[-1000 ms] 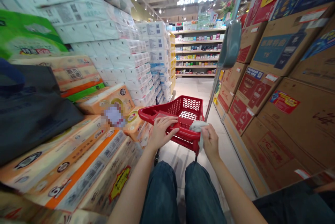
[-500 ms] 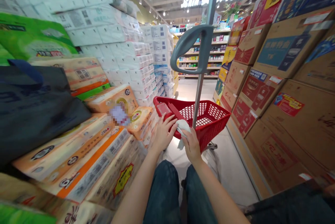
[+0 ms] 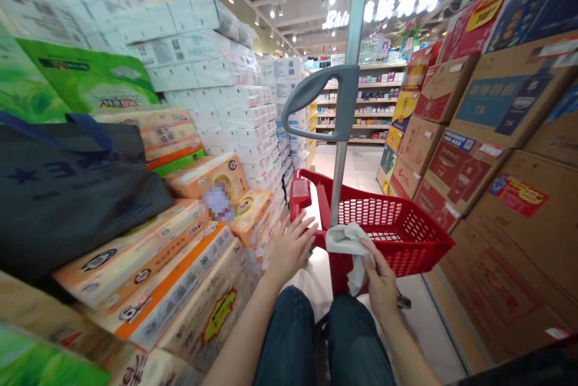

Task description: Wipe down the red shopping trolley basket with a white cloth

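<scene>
My left hand [image 3: 289,247] is spread open, holding nothing, its fingertips close beside the left rim of a red plastic shopping cart basket [image 3: 397,229]. My right hand [image 3: 382,286] pinches a pale grey cloth [image 3: 350,247] whose end hangs down over the basket's near edge. A grey metal cart pole [image 3: 341,175] rises from the basket, with a curved grey handle [image 3: 323,97] near its top. The basket's inside holds nothing that I can make out.
Wrapped tissue packs [image 3: 149,277] are stacked high on the left, close to my left hand, with a dark tote bag [image 3: 72,193] on them. Cardboard cartons [image 3: 497,265] line the right side. A tiled aisle floor [image 3: 347,163] runs ahead to store shelves [image 3: 361,103].
The basket and pole have swung right and the pole stands more upright. My left hand has come off the basket's rim. The cloth now shows more fully, still in my right hand.
</scene>
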`<control>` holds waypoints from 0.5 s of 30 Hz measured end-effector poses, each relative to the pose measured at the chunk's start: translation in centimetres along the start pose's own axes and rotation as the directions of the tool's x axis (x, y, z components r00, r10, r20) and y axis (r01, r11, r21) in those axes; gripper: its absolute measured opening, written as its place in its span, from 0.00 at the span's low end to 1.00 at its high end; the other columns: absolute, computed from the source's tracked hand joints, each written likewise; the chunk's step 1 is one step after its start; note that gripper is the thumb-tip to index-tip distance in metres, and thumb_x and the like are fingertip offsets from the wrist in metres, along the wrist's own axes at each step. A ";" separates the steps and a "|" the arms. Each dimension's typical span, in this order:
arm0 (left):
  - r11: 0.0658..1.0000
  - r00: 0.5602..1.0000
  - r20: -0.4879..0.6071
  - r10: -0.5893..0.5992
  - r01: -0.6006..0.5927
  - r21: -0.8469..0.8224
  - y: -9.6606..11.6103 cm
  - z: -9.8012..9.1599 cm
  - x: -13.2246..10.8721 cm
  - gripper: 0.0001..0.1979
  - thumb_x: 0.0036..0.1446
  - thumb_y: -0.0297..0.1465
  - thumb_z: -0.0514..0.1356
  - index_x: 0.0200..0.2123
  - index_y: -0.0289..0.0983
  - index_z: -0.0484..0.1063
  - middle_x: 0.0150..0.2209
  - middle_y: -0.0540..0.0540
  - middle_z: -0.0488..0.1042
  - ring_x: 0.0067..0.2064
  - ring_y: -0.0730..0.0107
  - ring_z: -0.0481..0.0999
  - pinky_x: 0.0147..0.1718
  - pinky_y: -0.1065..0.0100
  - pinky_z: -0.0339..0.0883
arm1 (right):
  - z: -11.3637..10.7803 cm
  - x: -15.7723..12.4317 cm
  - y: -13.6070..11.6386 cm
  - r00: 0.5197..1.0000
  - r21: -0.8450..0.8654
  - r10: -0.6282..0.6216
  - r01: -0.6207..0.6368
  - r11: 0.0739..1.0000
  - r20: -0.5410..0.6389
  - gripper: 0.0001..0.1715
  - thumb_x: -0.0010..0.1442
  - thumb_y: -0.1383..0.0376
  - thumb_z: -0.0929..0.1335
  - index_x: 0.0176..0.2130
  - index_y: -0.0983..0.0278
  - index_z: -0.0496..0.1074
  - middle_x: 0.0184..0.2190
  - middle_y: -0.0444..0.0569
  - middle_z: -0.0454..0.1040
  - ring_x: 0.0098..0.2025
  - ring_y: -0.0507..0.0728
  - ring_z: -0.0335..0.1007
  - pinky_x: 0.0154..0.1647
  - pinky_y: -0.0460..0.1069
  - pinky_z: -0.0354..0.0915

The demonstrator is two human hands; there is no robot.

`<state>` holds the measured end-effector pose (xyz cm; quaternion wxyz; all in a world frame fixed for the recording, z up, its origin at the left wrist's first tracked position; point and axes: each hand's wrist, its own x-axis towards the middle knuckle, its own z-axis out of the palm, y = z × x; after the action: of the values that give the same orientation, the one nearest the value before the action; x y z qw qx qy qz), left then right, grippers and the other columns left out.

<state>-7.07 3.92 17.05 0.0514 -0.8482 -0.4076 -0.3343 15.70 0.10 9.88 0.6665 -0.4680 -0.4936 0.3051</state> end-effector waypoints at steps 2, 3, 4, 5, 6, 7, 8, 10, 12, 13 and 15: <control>0.998 1.000 -0.012 0.011 -0.010 0.055 1.0 0.7 -0.3 0.19 0.67 0.31 0.52 0.60 0.44 0.63 0.60 0.46 0.67 0.67 0.58 0.56 0.64 0.49 0.54 | -0.5 1.4 -0.3 0.993 0.128 0.096 -0.086 0.988 -0.074 0.26 0.59 0.53 0.68 0.55 0.59 0.70 0.57 0.51 0.70 0.60 0.61 0.65 0.62 0.60 0.61; 0.997 1.000 -0.022 -0.001 0.002 0.080 1.3 1.1 -0.3 0.20 0.66 0.32 0.53 0.61 0.45 0.63 0.60 0.45 0.67 0.66 0.57 0.57 0.63 0.49 0.55 | -0.4 2.5 -0.9 0.987 0.190 0.141 -0.124 0.974 -0.079 0.27 0.58 0.53 0.69 0.55 0.59 0.70 0.56 0.51 0.72 0.59 0.61 0.67 0.61 0.59 0.63; 0.995 0.999 -0.034 -0.013 0.016 0.097 1.5 1.5 -0.3 0.20 0.66 0.32 0.54 0.60 0.46 0.64 0.59 0.45 0.67 0.66 0.56 0.57 0.63 0.48 0.56 | -0.1 3.9 -1.7 0.981 0.242 0.179 -0.155 0.958 -0.077 0.27 0.56 0.53 0.70 0.54 0.58 0.71 0.54 0.50 0.73 0.57 0.61 0.69 0.58 0.58 0.66; 0.994 0.999 -0.049 -0.024 0.029 0.108 1.4 1.9 -0.2 0.20 0.65 0.32 0.55 0.60 0.46 0.64 0.59 0.44 0.67 0.65 0.55 0.58 0.62 0.47 0.57 | 0.4 5.4 -3.0 0.977 0.281 0.205 -0.179 0.943 -0.066 0.26 0.55 0.54 0.71 0.52 0.58 0.72 0.52 0.49 0.75 0.54 0.60 0.72 0.55 0.57 0.69; 0.993 0.998 -0.060 -0.030 0.036 0.112 1.3 2.3 0.0 0.20 0.65 0.31 0.55 0.60 0.47 0.64 0.58 0.44 0.68 0.65 0.54 0.58 0.61 0.46 0.58 | 1.1 7.0 -4.5 0.977 0.308 0.205 -0.178 0.935 -0.058 0.25 0.54 0.54 0.72 0.50 0.59 0.73 0.49 0.49 0.77 0.51 0.60 0.74 0.52 0.55 0.71; 0.993 0.997 -0.069 -0.031 0.039 0.111 1.0 2.6 0.1 0.20 0.65 0.30 0.56 0.59 0.48 0.64 0.57 0.45 0.68 0.64 0.55 0.59 0.61 0.46 0.59 | 1.9 8.5 -6.3 0.982 0.326 0.177 -0.146 0.934 -0.066 0.23 0.54 0.54 0.72 0.48 0.60 0.75 0.46 0.48 0.78 0.48 0.60 0.75 0.49 0.54 0.73; 0.993 0.997 -0.074 -0.026 0.035 0.110 0.8 2.9 0.3 0.21 0.64 0.28 0.56 0.59 0.49 0.65 0.56 0.45 0.69 0.64 0.55 0.60 0.60 0.46 0.60 | 2.7 10.0 -8.3 0.993 0.336 0.116 -0.101 0.936 -0.023 0.21 0.55 0.54 0.70 0.46 0.60 0.75 0.45 0.48 0.78 0.47 0.59 0.75 0.47 0.54 0.73; 0.993 0.997 -0.076 -0.017 0.025 0.111 0.3 3.2 0.5 0.23 0.63 0.25 0.56 0.59 0.50 0.65 0.56 0.46 0.69 0.64 0.57 0.60 0.60 0.48 0.60 | 4.6 12.4 -12.5 0.992 0.349 -0.066 0.023 0.937 0.111 0.21 0.60 0.53 0.66 0.47 0.61 0.74 0.43 0.48 0.78 0.45 0.59 0.75 0.45 0.54 0.74; 0.992 0.997 -0.078 -0.018 0.028 0.127 0.1 3.4 0.6 0.25 0.62 0.23 0.56 0.59 0.49 0.64 0.58 0.46 0.68 0.65 0.57 0.59 0.61 0.49 0.60 | 6.2 13.9 -16.2 0.944 0.328 -0.218 0.131 0.935 0.246 0.22 0.63 0.52 0.62 0.51 0.59 0.72 0.44 0.48 0.77 0.45 0.57 0.75 0.44 0.54 0.73; 0.989 0.996 -0.082 -0.024 0.035 0.140 0.1 3.5 0.6 0.26 0.61 0.22 0.56 0.60 0.49 0.63 0.60 0.47 0.66 0.66 0.56 0.57 0.61 0.49 0.60 | 6.9 14.4 -17.5 0.912 0.311 -0.270 0.171 0.935 0.311 0.22 0.63 0.53 0.62 0.53 0.58 0.70 0.45 0.48 0.77 0.45 0.57 0.74 0.45 0.54 0.73; 0.983 0.994 -0.098 -0.038 0.055 0.174 0.2 3.8 0.5 0.27 0.61 0.22 0.56 0.62 0.47 0.61 0.65 0.47 0.60 0.68 0.55 0.52 0.62 0.48 0.59 | 7.8 15.1 -19.2 0.852 0.282 -0.332 0.229 0.932 0.404 0.25 0.62 0.53 0.65 0.56 0.56 0.66 0.47 0.47 0.75 0.45 0.56 0.73 0.45 0.54 0.73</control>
<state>-4.67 5.46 14.48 0.1377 -0.8139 -0.4524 -0.3376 12.19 8.52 33.85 0.6216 -0.2300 -0.6586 0.3563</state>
